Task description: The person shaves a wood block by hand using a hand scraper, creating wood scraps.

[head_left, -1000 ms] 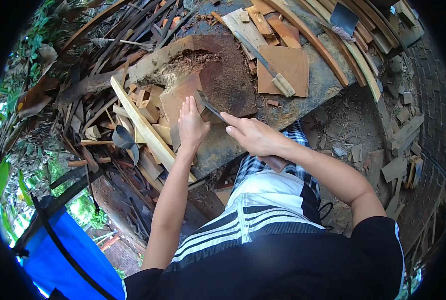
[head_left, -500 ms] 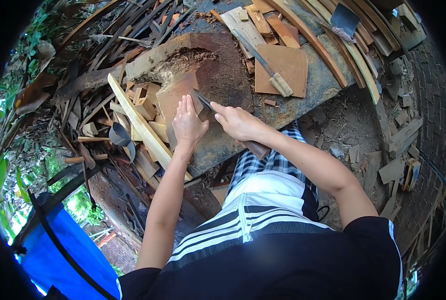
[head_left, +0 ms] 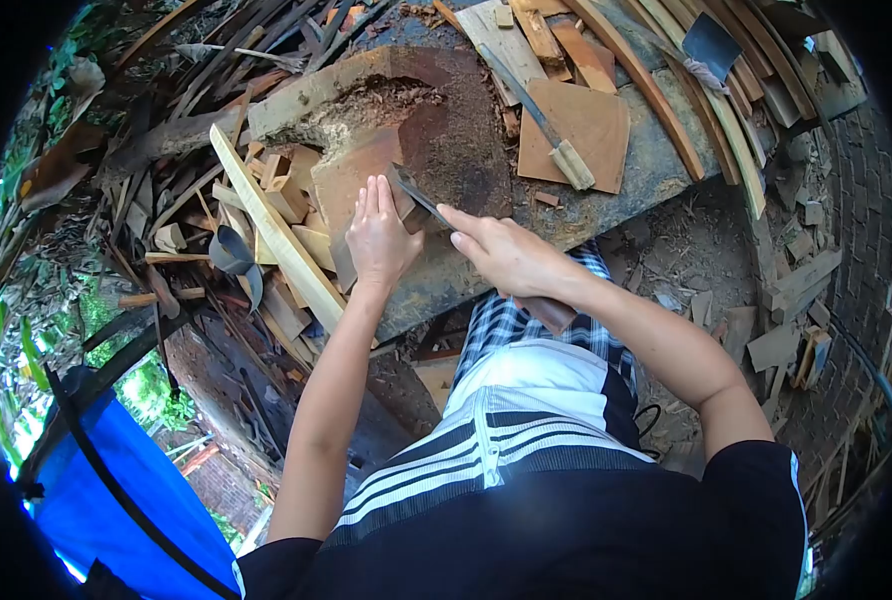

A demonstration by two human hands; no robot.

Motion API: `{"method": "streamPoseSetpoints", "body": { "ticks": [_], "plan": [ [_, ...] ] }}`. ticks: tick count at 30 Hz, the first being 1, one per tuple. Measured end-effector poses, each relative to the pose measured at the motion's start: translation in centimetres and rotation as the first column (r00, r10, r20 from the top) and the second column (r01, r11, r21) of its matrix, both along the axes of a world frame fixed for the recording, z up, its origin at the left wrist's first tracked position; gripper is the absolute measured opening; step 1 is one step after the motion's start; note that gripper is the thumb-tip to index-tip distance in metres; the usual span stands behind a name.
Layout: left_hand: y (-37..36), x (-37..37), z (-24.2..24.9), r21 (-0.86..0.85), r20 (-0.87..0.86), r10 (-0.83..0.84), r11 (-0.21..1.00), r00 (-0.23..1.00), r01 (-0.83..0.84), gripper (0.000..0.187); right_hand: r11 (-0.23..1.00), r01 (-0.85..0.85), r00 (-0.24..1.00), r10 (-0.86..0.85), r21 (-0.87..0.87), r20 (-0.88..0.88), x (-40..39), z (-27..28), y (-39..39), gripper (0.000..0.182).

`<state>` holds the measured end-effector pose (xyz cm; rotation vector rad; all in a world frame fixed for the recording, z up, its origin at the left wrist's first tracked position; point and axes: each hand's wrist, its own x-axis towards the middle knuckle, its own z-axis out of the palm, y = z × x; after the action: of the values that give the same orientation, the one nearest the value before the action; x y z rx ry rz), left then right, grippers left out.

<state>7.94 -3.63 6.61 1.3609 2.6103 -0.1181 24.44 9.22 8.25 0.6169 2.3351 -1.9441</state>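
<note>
My left hand (head_left: 378, 235) lies with fingers stretched out and together on a flat brown wooden piece (head_left: 361, 165) on the workbench. My right hand (head_left: 506, 252) is closed around a long tool with a dark metal blade (head_left: 421, 198). The blade's far end reaches just beside my left fingertips. A dark wooden handle end (head_left: 548, 314) sticks out below my right hand, near the bench's front edge. My right palm hides the middle of the tool.
On the bench (head_left: 626, 135), a long knife (head_left: 536, 115) rests across a square board (head_left: 591, 125). Curved wooden strips (head_left: 656, 100) lie at the upper right. A pale plank (head_left: 276, 230) and offcuts (head_left: 291, 200) are piled left. Wood scraps (head_left: 806, 285) litter the ground.
My right hand and the tool have shifted slightly right, towards my body. My left hand stays on the wood. The whole view has moved a little.
</note>
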Motion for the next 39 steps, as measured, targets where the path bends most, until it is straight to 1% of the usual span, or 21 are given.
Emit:
{"method": "streamPoseSetpoints", "body": {
  "ticks": [2,6,8,11,15,16,19,20,21,23,25,26,27,29,30,31,33,35,36,37,39],
  "plan": [
    [0.3,-0.3,0.0,-0.002,0.004,0.029,1.0,1.0,-0.029,0.087,0.958,-0.103,0.956,0.17,-0.269,0.24,-0.4,4.4,2.6,0.052],
    [1.0,-0.3,0.7,-0.049,0.038,0.113,0.993,0.993,-0.111,0.087,0.986,-0.091,0.981,0.113,-0.138,0.155,-0.2,2.4,1.4,0.052],
    [0.3,-0.2,0.5,-0.012,0.017,-0.008,1.0,1.0,0.008,0.087,0.997,-0.08,0.993,0.082,-0.019,0.083,0.7,1.3,0.3,0.051],
    [0.0,0.0,-0.1,0.02,-0.026,-0.029,0.999,0.999,0.03,0.088,0.985,-0.09,0.989,0.106,-0.148,0.107,-0.1,1.6,1.2,0.051],
    [0.4,-0.6,-0.2,0.028,-0.015,-0.016,0.999,1.0,0.016,0.089,0.988,-0.094,0.971,0.119,-0.126,0.207,-2.7,0.8,1.4,0.05],
    [0.4,-0.5,-0.2,0.037,-0.012,-0.013,0.999,1.0,0.013,0.089,0.994,-0.045,0.991,0.057,-0.098,0.123,-2.1,0.3,0.9,0.05],
    [0.0,-0.2,-0.3,0.032,-0.013,-0.016,0.999,1.0,0.016,0.089,0.998,-0.034,0.998,0.036,-0.049,0.043,0.2,1.2,0.4,0.05],
    [-0.1,0.0,-0.2,0.027,-0.033,-0.03,0.999,0.999,0.031,0.088,0.99,-0.078,0.988,0.092,-0.12,0.122,-0.3,2.1,1.2,0.049],
    [0.0,0.0,-0.3,0.035,-0.034,-0.024,0.999,0.999,0.025,0.088,0.99,-0.084,0.988,0.097,-0.113,0.122,-1.4,1.8,1.5,0.049],
    [0.0,-0.1,-0.2,0.028,-0.018,-0.012,1.0,1.0,0.013,0.089,0.98,-0.077,0.961,0.122,-0.184,0.249,-3.4,0.8,1.6,0.05],
    [0.3,-0.5,-0.1,0.036,-0.028,-0.022,0.999,0.999,0.023,0.089,0.989,-0.051,0.977,0.078,-0.138,0.197,-3.2,-1.0,0.5,0.051],
    [-0.1,-0.3,-0.2,0.027,-0.014,-0.026,0.999,1.0,0.026,0.089,0.998,0.038,0.999,-0.037,0.048,-0.029,-2.1,-3.1,-1.1,0.051],
    [-0.2,-0.2,-0.3,0.019,-0.004,-0.022,1.0,1.0,0.022,0.089,0.964,0.165,0.958,-0.106,0.209,-0.268,-1.6,-2.6,-1.3,0.051],
    [-0.2,-0.2,-0.5,0.028,-0.033,-0.017,0.999,0.999,0.018,0.089,0.981,0.123,0.971,-0.088,0.15,-0.224,-1.2,-1.9,-0.4,0.05],
    [-0.1,-0.2,-0.4,0.031,-0.035,-0.019,0.999,0.999,0.02,0.089,0.999,-0.016,1.0,0.017,-0.027,0.024,-2.2,0.7,1.6,0.05],
    [0.0,-0.3,-0.2,0.02,-0.012,-0.011,1.0,1.0,0.012,0.089,0.968,-0.106,0.957,0.161,-0.229,0.242,-3.0,2.1,2.7,0.05],
    [0.2,-0.5,0.0,0.01,0.007,-0.01,1.0,1.0,0.01,0.089,0.963,-0.102,0.948,0.171,-0.251,0.27,-3.3,1.7,2.6,0.05],
    [-0.1,-0.3,-0.2,0.009,-0.003,-0.006,1.0,1.0,0.006,0.089,0.991,-0.054,0.994,0.065,-0.121,0.09,-1.9,-0.7,0.7,0.051],
    [0.1,-0.4,-0.3,0.006,0.004,-0.008,1.0,1.0,0.008,0.089,0.999,0.043,0.995,-0.04,0.028,-0.096,-1.5,-0.1,0.3,0.051],
    [0.0,-0.4,-0.3,-0.001,-0.007,-0.011,1.0,1.0,0.011,0.088,0.999,0.041,0.996,-0.039,0.02,-0.085,-1.4,0.1,0.5,0.051],
    [-0.1,-0.3,-0.3,0.0,-0.017,-0.016,1.0,1.0,0.016,0.088,0.964,-0.081,0.982,0.121,-0.254,0.143,-2.5,1.1,2.3,0.047]
  ]
}}
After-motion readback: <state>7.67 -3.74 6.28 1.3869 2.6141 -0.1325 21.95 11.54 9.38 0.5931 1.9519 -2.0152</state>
